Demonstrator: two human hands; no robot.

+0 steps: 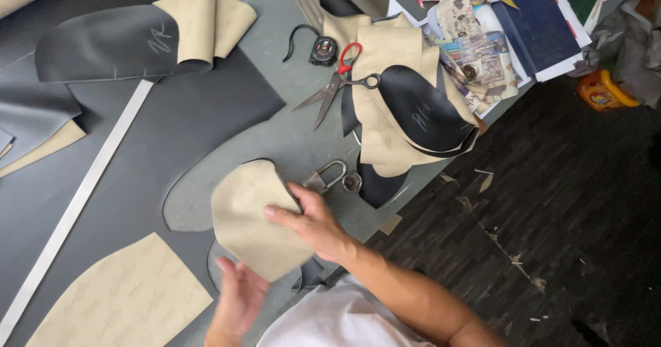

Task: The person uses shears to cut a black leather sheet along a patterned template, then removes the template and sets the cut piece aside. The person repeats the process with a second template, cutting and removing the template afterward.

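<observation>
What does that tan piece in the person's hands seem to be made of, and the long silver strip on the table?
The tan piece looks like thin, matte backed leather or leatherette: it bends softly between the right hand and left hand. The long strip looks like brushed metal: straight, rigid, pale sheen.
</observation>
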